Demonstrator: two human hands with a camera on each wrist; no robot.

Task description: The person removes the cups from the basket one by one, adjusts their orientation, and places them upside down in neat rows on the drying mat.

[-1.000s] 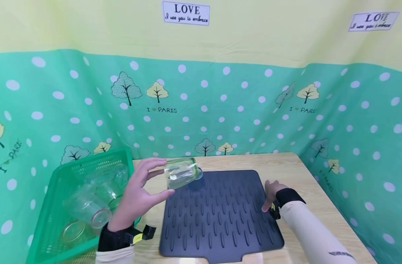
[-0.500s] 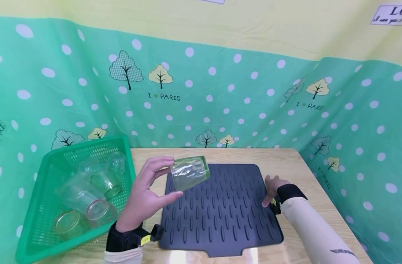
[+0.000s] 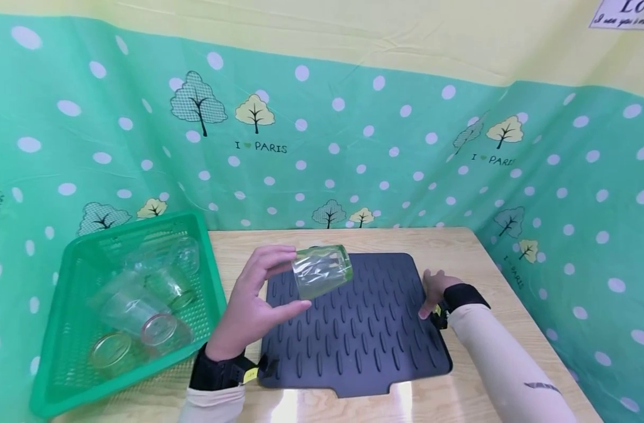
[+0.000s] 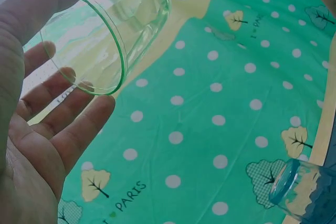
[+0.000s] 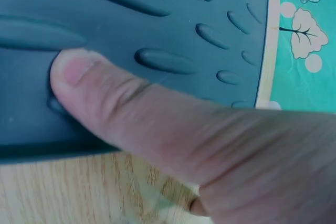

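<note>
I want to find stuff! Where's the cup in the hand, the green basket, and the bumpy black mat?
cup [image 3: 322,271], head view, its clear side wall
green basket [image 3: 212,276], head view, its right rim
black mat [image 3: 364,335], head view, bare ridged middle

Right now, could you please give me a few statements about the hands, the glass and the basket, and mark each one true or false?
1. The left hand holds a clear glass above the dark mat. True.
2. The held glass stands upright on the mat. False: it is tilted on its side in the air.
3. The right hand rests on the mat's right edge. True.
4. The green basket holds plates. False: several clear glasses lie in it.
5. The basket sits right of the mat. False: it is on the left.
</note>
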